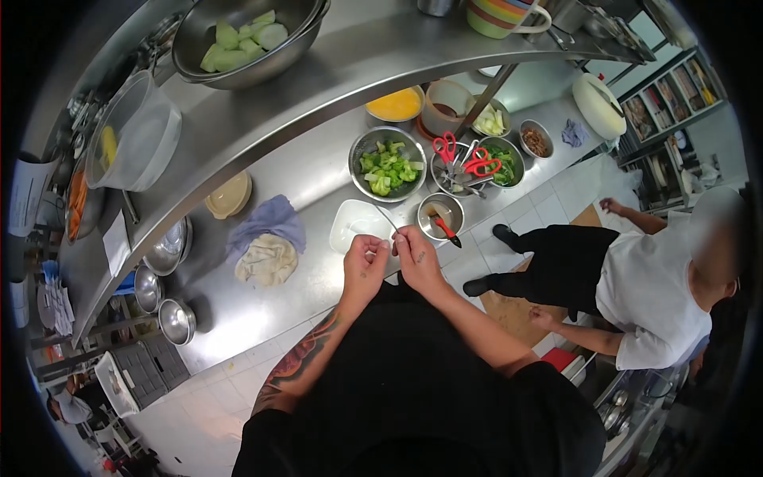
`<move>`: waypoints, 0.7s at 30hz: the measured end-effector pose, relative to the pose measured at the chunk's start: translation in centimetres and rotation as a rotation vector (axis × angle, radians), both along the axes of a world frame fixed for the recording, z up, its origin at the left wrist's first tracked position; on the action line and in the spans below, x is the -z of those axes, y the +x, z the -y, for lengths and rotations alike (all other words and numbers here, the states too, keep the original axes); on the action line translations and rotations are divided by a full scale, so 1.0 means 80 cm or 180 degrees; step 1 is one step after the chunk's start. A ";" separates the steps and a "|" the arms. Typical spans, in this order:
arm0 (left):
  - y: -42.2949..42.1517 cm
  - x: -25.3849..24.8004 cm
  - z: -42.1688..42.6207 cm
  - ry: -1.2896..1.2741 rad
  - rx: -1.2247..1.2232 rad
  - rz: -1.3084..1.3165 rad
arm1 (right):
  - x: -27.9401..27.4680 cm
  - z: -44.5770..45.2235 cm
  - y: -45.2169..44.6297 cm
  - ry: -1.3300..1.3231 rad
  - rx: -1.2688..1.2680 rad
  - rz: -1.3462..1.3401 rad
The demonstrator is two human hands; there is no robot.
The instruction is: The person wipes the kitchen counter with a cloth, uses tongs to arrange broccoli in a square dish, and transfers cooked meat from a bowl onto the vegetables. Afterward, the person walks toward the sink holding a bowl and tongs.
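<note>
My left hand point(366, 264) is closed, fingertips pinched together, over the near rim of a white plastic container point(340, 228). Whatever it may hold is too small to make out. Close beside it, my right hand point(419, 258) pinches a thin, dark, stick-like utensil point(386, 218) that points away from me over the container. Behind the container stands a steel bowl of broccoli point(387, 168). To the right of my hands, a steel pot point(441, 208) holds a red-handled tool point(447, 228). Red-handled scissors point(480, 163) and other utensils fill another bowl.
A blue cloth point(274, 222) and a cream cloth point(269, 258) lie left on the steel counter. An overhead steel shelf point(334, 75) curves across, carrying a bowl of cut vegetables point(242, 44) and a clear tub point(139, 131). A co-worker point(652, 286) stands at the right.
</note>
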State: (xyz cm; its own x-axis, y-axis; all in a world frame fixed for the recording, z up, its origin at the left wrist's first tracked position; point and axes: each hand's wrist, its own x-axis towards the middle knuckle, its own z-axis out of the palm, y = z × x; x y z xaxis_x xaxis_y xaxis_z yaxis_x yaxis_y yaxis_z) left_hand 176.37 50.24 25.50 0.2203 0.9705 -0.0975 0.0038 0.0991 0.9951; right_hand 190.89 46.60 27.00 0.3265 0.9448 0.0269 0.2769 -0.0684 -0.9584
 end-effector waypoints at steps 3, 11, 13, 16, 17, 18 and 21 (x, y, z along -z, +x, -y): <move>-0.031 0.016 0.007 -0.0385 0.0278 0.0048 | 0.019 -0.035 0.047 -0.0286 -0.0214 0.0614; -0.164 0.074 0.046 -0.1000 -0.0364 -0.0381 | -0.013 -0.195 0.136 0.0031 -0.0870 0.2638; -0.186 0.067 0.054 -0.1145 -0.0478 -0.0460 | -0.011 -0.206 0.139 -0.0114 -0.1244 0.2830; -0.202 0.057 0.069 -0.1289 -0.0668 -0.0547 | -0.026 -0.191 0.146 0.0079 -0.1239 0.2494; -0.208 0.057 0.073 -0.1287 -0.0731 -0.0529 | -0.038 -0.179 0.147 0.0072 -0.1265 0.2490; -0.213 0.057 0.076 -0.1287 -0.0801 -0.0513 | -0.056 -0.159 0.143 0.0038 -0.1349 0.2228; -0.212 0.050 0.077 -0.1301 -0.0812 -0.0521 | -0.064 -0.099 0.113 -0.0358 -0.1667 0.1950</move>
